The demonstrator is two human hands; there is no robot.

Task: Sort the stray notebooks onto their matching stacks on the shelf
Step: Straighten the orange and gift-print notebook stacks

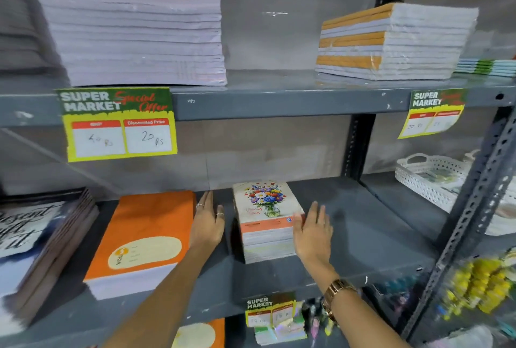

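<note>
A small stack of flower-cover notebooks (265,216) stands in the middle of the grey middle shelf (363,236). My right hand (312,233) lies flat against the stack's right side, fingers spread. My left hand (208,222) rests open on the shelf between that stack and an orange-cover notebook stack (145,238) to the left, holding nothing. A dark-cover stack with script lettering (36,244) sits at the far left. On the upper shelf are a tall white stack (134,32) and a plastic-wrapped orange-spined stack (391,43).
Yellow price tags (117,124) hang from the upper shelf edge. A white perforated basket (430,180) sits on the right bay. A slotted metal upright (469,216) stands at the right. Yellow items (480,286) and another orange notebook (201,333) lie below.
</note>
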